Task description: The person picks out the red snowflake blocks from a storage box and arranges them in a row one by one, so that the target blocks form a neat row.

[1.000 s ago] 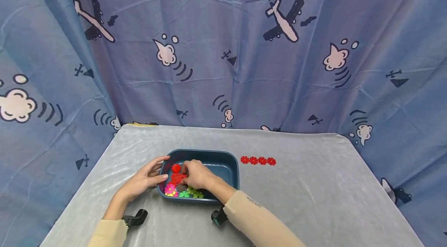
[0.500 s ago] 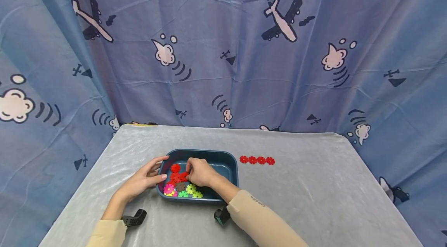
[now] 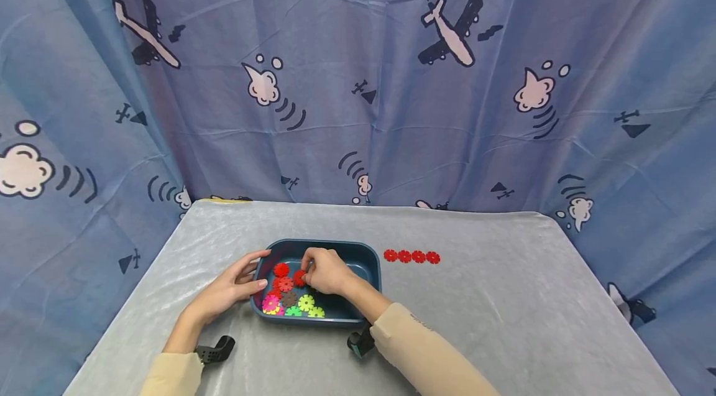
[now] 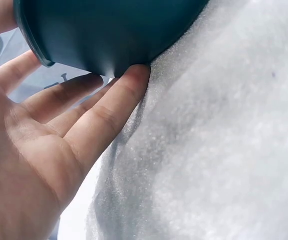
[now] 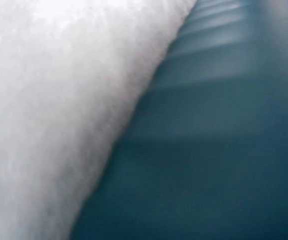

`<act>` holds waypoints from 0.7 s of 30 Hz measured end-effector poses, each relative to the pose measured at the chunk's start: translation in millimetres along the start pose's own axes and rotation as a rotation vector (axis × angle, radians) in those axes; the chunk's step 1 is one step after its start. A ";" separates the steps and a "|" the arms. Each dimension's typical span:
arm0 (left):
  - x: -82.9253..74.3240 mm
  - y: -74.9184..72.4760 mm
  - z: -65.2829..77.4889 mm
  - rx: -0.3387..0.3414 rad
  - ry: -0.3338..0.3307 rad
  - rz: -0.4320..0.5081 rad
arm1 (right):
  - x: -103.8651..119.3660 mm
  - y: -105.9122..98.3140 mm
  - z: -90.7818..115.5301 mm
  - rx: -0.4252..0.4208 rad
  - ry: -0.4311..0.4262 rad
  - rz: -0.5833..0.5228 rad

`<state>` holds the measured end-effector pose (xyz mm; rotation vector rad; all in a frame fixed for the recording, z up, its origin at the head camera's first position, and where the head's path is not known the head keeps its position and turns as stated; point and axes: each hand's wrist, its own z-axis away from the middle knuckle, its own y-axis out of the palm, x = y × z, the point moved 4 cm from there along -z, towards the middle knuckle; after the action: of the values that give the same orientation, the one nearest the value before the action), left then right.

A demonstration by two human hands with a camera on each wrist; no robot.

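A dark blue-green plastic bin (image 3: 347, 323) sits on the table, holding several notched plastic discs. My right hand (image 3: 330, 271) reaches into it and pinches a red notched disc (image 3: 299, 278) between thumb and fingertips. More red notched discs (image 3: 285, 285) lie left of that one, with pink (image 3: 271, 303), brown (image 3: 288, 299) and yellow-green discs (image 3: 306, 303) toward the near side. At the bin's left end my left hand (image 3: 229, 287) holds the wall, thumb over the rim. In the left wrist view the fingers (image 4: 103, 117) of that hand lie against the outer wall.
Several red notched discs (image 3: 411, 257) form a straight row on the table right of the bin. Pale fuzzy cloth (image 3: 503, 315) covers the table. Behind it hangs a blue curtain (image 3: 335, 104) with airplane prints. In the right wrist view the bin's side wall (image 5: 199, 165) fills much of the frame.
My right hand has drawn slightly right and away from the pile with a red notched disc, uncovering the brown and yellow-green discs. My left hand stays at the bin's left end.
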<state>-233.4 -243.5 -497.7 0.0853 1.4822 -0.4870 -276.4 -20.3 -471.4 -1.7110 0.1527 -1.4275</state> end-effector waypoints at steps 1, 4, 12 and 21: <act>0.4 -0.2 0.4 -0.003 0.000 0.000 | 0.6 -2.4 1.0 -0.001 -0.007 -0.006; 1.3 -1.0 1.7 -0.010 -0.001 -0.004 | 1.6 -10.2 4.5 -0.007 -0.027 -0.010; 1.8 -0.7 2.9 -0.013 -0.011 -0.008 | -0.8 -34.2 20.2 -0.002 -0.080 -0.014; -0.3 -0.9 2.1 -0.014 -0.018 -0.016 | -10.6 -66.0 41.9 -0.072 -0.087 -0.065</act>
<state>-231.8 -245.0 -497.0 0.0576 1.4692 -0.4888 -272.2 48.3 -432.8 -1.8485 0.1023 -1.4063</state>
